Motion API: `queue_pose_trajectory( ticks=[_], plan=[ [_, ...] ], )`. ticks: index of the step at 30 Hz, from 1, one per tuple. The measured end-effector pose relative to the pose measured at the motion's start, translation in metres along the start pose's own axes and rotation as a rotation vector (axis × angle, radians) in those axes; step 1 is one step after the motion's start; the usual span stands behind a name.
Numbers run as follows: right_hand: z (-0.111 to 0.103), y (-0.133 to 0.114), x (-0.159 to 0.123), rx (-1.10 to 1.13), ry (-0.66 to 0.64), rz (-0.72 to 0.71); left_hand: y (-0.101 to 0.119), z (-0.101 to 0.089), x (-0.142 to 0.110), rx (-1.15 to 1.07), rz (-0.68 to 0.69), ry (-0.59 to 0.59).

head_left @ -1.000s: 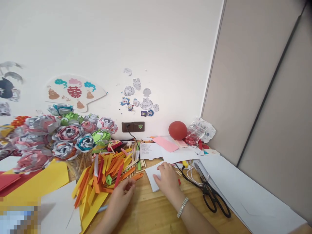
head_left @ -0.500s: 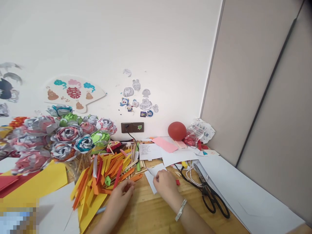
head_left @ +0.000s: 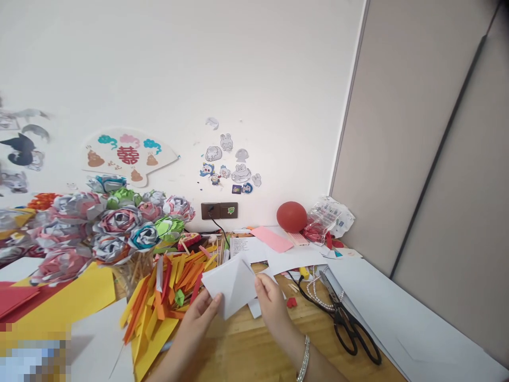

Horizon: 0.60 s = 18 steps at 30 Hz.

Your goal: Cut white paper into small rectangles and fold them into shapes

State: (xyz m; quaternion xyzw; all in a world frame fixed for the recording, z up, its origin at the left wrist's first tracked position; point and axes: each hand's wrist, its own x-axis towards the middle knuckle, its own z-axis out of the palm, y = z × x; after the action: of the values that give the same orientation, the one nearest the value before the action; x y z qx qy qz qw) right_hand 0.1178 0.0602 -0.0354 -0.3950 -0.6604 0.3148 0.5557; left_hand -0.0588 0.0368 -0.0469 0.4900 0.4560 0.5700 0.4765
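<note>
White paper is up over the table btwn both hands: L hand pinches its lower-left edge, thumb on top, & R hand pinches the right edge. Prob. v. light, thin & bendy, maybe a bit stiffer along the crease, so likely to wrinkle if squeezed hard. Best held w/ fingertips at edges/corners, light grip, off the middle so the crease doesn't get crushed.

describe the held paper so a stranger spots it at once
Find the wooden table and its heap of orange and yellow strips. Just to the right, between left hand and right hand, is the white paper. Unlike the nearby white sheets, it's gripped on both sides.
</note>
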Motion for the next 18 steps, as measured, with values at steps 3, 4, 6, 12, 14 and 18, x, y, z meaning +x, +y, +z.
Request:
queue_pose_trajectory(
  ticks=[3, 4, 6, 12, 14, 18],
  plan=[
    [0.006, 0.009, 0.001, 0.216, -0.152, 0.055, 0.005, -0.010, 0.002, 0.127, 0.039, 0.054],
    [0.006, 0.012, 0.002, 0.267, -0.171, 0.077, 0.005, -0.012, 0.004, 0.167, 0.048, 0.037],
    [0.006, 0.017, 0.003, 0.282, -0.186, 0.120, 0.001, -0.016, 0.007, 0.209, 0.059, -0.011],
    [0.012, 0.031, 0.000, 0.192, -0.241, 0.157, -0.017, -0.008, 0.009, 0.210, 0.078, 0.028],
    [0.013, 0.033, -0.001, 0.103, -0.261, 0.129, -0.017, -0.006, 0.007, 0.221, 0.080, 0.060],
    [0.009, 0.033, 0.000, -0.077, -0.232, 0.072, -0.010, -0.007, 0.006, 0.218, 0.069, 0.083]
  ],
)
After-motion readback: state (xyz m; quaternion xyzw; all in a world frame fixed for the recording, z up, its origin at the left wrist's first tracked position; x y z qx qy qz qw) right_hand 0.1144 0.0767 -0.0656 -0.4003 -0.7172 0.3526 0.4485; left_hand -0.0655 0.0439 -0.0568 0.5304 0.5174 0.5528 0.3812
